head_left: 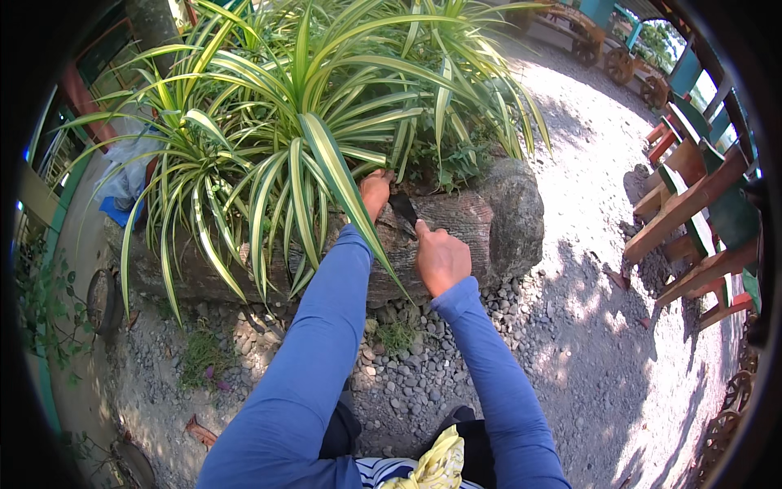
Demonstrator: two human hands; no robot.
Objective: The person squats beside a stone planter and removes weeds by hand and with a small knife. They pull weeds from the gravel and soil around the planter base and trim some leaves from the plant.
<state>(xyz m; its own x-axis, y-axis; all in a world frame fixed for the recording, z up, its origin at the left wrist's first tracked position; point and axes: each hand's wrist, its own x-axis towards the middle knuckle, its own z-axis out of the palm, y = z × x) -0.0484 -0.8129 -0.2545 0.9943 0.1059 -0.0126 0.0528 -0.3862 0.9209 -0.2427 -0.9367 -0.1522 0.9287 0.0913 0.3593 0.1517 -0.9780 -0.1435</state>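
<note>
My right hand (445, 257) is closed around a hand tool with a dark flat blade (403, 209); its handle is hidden in my fist. The blade points up and left, at the planter's upper edge. Just left of the blade, my left hand (374, 194) reaches in at the base of the plants, its fingertips partly hidden, so I cannot tell whether they grip anything. Long yellow-and-green striped leaves of a variegated plant (299, 91) arch over my left wrist. Low green weeds (449, 168) grow right of that hand. The planter's rough, log-like wall (452, 223) lies below both hands.
Loose pebbles (421, 373) and small grass tufts (394, 336) lie between the planter and my feet. Wooden chairs (690, 202) line the gravel path (586, 293) on the right. A clear plastic bag (125, 165) sits at the planter's left end. Wooden wheels (620, 66) stand far right.
</note>
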